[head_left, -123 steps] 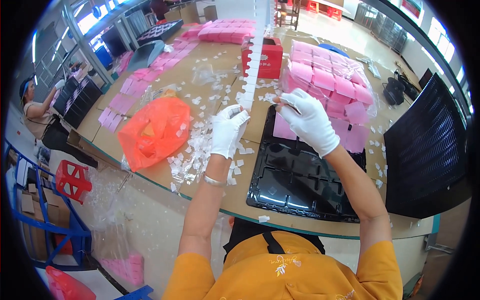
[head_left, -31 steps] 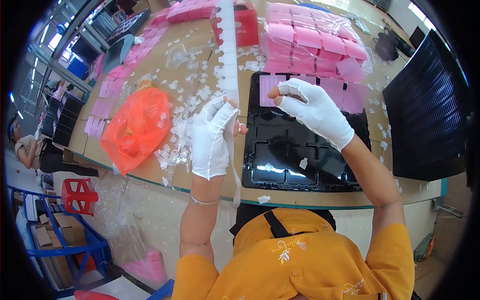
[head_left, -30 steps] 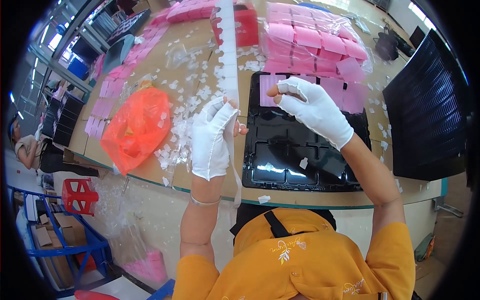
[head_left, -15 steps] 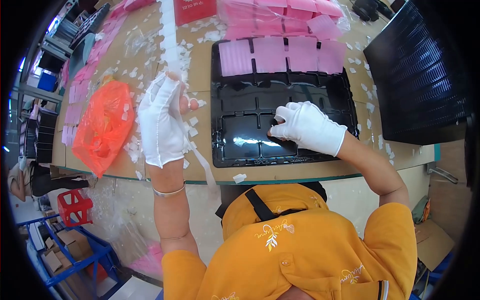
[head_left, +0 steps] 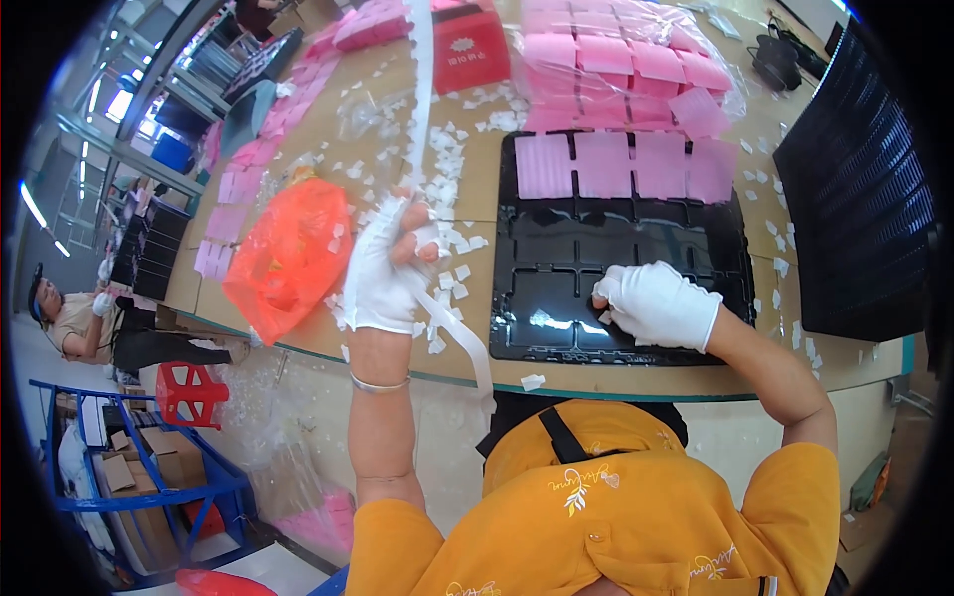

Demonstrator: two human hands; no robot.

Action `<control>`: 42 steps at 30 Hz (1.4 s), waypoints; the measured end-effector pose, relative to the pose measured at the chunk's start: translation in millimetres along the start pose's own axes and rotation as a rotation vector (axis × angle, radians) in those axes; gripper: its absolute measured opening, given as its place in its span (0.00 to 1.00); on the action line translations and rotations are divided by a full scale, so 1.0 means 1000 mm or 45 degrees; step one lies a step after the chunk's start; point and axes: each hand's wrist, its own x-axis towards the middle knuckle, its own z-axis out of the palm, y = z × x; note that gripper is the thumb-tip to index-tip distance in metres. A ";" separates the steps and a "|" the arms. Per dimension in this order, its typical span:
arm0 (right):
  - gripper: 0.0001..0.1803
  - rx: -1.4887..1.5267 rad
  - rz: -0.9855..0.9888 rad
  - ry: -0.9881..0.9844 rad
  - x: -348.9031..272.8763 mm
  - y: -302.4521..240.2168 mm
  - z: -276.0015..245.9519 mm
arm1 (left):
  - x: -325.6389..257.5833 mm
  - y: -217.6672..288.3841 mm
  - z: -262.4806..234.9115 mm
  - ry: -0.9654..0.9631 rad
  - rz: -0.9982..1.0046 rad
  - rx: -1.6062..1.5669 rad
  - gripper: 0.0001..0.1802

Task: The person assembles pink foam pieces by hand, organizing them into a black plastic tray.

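Note:
Both hands wear white gloves. My left hand (head_left: 390,266) is raised above the table's front edge and grips a long white paper strip (head_left: 421,94) that runs up toward the red box and hangs down past my wrist. My right hand (head_left: 658,303) rests low on the black moulded tray (head_left: 556,253), fingertips pressing a small piece into one of its near pockets. Several pink rectangular pads (head_left: 628,165) lie in the tray's far row.
An orange plastic bag (head_left: 290,253) lies left of my left hand among scattered white paper scraps (head_left: 452,149). Stacks of pink pads in clear wrap (head_left: 621,65), a red box (head_left: 469,50) and a stack of black trays (head_left: 857,199) surround the tray. Another person (head_left: 84,323) sits far left.
My right hand has come down from beside the strip to the near pockets of the black tray. My left hand keeps hold of the strip.

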 end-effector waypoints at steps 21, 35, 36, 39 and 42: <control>0.33 0.101 -0.494 1.324 0.096 -0.084 -0.037 | -0.020 -0.026 0.044 0.063 0.377 0.683 0.21; 0.15 1.029 -0.320 1.112 0.072 -0.069 -0.055 | -0.024 -0.019 0.057 0.110 0.481 1.045 0.15; 0.16 0.703 -0.367 1.231 0.070 -0.068 -0.055 | -0.024 -0.019 0.058 0.116 0.483 1.042 0.16; 0.22 0.200 -0.367 1.275 0.069 -0.078 -0.061 | -0.024 -0.023 0.062 0.085 0.474 1.034 0.16; 0.29 -0.198 -0.394 1.354 0.079 -0.081 -0.059 | -0.029 -0.028 0.073 0.081 0.532 1.153 0.16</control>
